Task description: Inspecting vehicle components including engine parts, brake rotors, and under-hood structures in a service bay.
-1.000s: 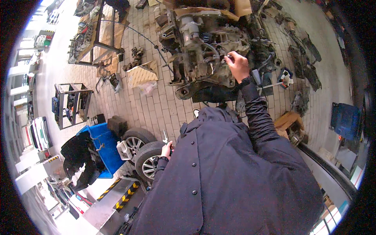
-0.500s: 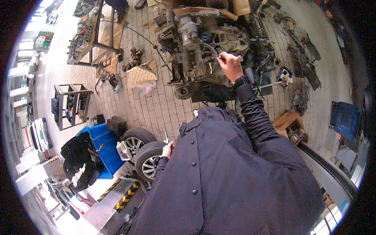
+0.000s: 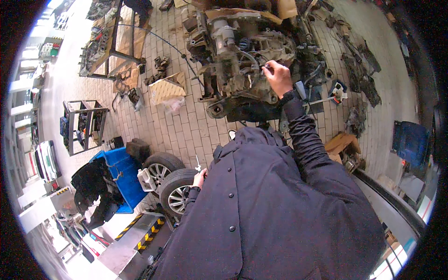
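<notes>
At the upper centre of the frame, a grimy engine assembly [image 3: 239,70] of irregular metal castings is reached over by the right hand [image 3: 279,78]; its fingertips are bunched, but whether anything is pinched cannot be told. Left of lower centre, a slim, pale metallic tool [image 3: 198,162] is gripped by the left hand [image 3: 199,178], apparently held aside so the castings are left unobstructed.

Pale, brick-patterned workshop floor [image 3: 182,133]
</notes>
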A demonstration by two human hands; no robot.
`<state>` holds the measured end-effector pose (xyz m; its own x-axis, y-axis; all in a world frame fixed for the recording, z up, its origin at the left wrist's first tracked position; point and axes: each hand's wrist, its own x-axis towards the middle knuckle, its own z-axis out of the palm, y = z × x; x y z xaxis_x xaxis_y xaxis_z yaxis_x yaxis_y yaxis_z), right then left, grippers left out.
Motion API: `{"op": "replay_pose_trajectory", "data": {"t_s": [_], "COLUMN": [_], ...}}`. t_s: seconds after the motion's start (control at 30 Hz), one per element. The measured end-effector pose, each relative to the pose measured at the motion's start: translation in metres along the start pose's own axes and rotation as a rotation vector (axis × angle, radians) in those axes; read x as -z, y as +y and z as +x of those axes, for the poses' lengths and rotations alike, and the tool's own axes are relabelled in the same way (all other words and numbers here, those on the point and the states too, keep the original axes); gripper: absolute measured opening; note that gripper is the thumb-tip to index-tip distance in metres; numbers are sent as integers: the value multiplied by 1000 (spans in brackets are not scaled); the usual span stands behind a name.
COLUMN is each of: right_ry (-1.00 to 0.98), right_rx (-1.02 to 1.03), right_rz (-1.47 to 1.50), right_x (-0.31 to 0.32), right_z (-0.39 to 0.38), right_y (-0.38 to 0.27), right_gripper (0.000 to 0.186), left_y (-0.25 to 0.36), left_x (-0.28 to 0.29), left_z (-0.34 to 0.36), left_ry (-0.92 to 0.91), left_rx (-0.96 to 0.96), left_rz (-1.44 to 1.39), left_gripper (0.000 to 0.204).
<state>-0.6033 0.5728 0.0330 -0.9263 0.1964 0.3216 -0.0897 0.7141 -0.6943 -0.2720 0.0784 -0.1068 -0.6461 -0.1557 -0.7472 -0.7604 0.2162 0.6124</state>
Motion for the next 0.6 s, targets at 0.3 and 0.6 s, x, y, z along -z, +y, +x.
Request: {"op": "replay_pose_trajectory", "data": {"t_s": [0.3,0.6], "right_ry": [-22,36], "right_rx": [45,37], "right_rz": [-52,-42], "right_x": [8,10], "right_z": [1,1], "right_y": [2,7], "right_gripper": [18,17], "left_y": [16,1], "left_x": [3,-3], "left_z": [-3,-5], "left_ry": [3,33], "left_rx": [97,48], "left_rz": [-103,-62], "left_gripper": [27,27]}}
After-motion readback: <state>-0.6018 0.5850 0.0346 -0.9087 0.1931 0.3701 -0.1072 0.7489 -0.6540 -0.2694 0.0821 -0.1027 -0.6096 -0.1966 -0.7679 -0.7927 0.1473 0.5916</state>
